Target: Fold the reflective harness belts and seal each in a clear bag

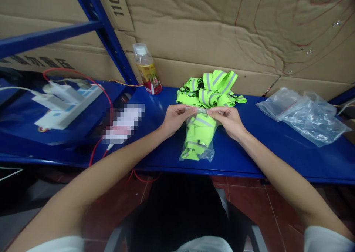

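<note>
Both hands hold the top edge of a clear plastic bag [198,141] filled with folded neon-green reflective straps. My left hand [175,117] pinches the bag's left corner and my right hand [227,119] pinches the right corner. The bag hangs down over the blue table [266,148], its bottom resting near the front edge. Just behind the hands lies a loose pile of neon-green straps with grey reflective stripes [212,89].
A drink bottle with yellow liquid [146,69] stands at the back by the blue shelf post. A heap of clear plastic bags [303,113] lies at the right. A white power strip with chargers [65,102] and a red cable lie at the left. Cardboard lines the wall.
</note>
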Demonstrator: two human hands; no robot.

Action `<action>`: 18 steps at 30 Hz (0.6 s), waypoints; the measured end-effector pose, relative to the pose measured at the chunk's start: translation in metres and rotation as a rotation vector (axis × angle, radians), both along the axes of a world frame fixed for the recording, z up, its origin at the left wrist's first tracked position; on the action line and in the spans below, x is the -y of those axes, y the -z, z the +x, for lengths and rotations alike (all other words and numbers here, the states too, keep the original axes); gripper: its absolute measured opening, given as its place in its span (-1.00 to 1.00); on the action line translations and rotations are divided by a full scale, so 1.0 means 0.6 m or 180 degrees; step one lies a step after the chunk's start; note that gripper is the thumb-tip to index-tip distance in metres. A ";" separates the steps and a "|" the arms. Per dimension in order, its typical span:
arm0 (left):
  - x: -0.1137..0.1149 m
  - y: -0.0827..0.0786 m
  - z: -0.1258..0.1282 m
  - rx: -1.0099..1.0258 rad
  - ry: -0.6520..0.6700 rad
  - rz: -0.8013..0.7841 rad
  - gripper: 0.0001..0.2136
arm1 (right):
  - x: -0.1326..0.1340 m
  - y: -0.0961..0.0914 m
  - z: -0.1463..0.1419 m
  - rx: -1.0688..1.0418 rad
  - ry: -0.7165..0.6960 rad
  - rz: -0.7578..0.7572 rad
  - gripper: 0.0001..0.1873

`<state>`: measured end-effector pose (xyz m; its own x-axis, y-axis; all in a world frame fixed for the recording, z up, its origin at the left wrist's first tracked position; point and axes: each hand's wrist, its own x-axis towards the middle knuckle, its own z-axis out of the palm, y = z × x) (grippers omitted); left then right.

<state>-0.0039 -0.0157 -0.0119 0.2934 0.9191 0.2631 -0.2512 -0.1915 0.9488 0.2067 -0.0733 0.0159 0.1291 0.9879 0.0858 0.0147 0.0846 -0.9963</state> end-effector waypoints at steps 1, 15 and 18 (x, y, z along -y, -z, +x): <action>0.001 -0.001 0.002 -0.0008 0.0008 -0.0001 -0.66 | 0.000 -0.001 0.001 -0.0049 -0.0033 -0.0046 -0.65; -0.007 -0.013 -0.006 0.0030 -0.0115 -0.0423 -0.63 | -0.003 -0.001 0.011 -0.0065 0.0254 -0.0091 -0.68; -0.006 -0.010 -0.005 0.0069 -0.0076 -0.0434 -0.61 | -0.002 -0.004 0.010 -0.0020 0.0225 -0.0118 -0.67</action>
<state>-0.0071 -0.0124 -0.0062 0.2667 0.9534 0.1413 -0.2687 -0.0672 0.9609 0.2128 -0.0724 0.0181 0.1991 0.9788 0.0483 0.0132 0.0466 -0.9988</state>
